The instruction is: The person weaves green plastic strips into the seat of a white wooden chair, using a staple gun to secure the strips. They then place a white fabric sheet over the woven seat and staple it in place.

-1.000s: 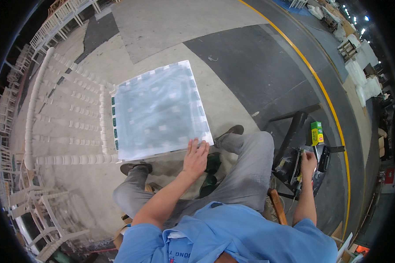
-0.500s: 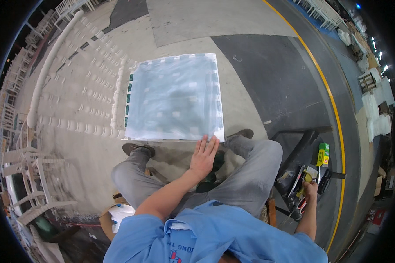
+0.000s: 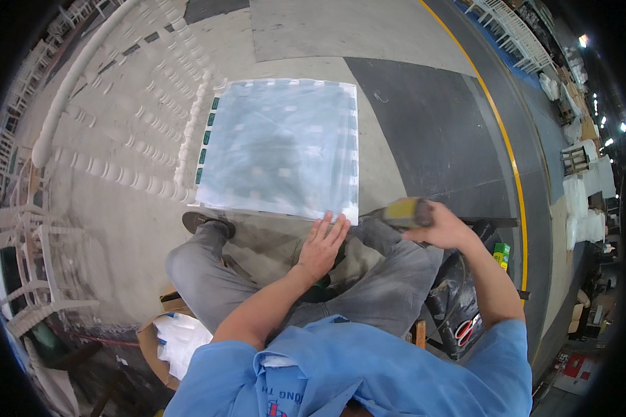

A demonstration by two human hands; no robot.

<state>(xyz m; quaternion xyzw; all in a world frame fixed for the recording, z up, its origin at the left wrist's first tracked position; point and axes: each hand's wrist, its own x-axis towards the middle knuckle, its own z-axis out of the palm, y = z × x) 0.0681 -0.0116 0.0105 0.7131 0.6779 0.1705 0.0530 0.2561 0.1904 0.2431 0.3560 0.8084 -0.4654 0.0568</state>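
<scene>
My left hand point(image 3: 321, 244) lies with straight fingers on the near edge of a square panel wrapped in pale blue translucent film point(image 3: 278, 146), close to its right corner. White squares show along the panel's borders and green patches along its left side. My right hand point(image 3: 443, 226) is closed round a yellow-and-black hand tool point(image 3: 405, 213), smeared by motion, so its exact kind cannot be made out. The tool is above my right knee, to the right of the panel's near corner and apart from it. White turned spindles point(image 3: 118, 174) join a frame at the panel's left side.
At my right, a dark stand point(image 3: 452, 306) holds red-handled scissors point(image 3: 466, 330) and a green-and-yellow box point(image 3: 501, 254). A cardboard box point(image 3: 153, 347) with white material is at my lower left. White chair frames point(image 3: 42, 264) stand at the left.
My right hand has lifted the yellow-and-black tool off the stand and brought it leftward toward the panel. My left hand stays on the panel's near edge.
</scene>
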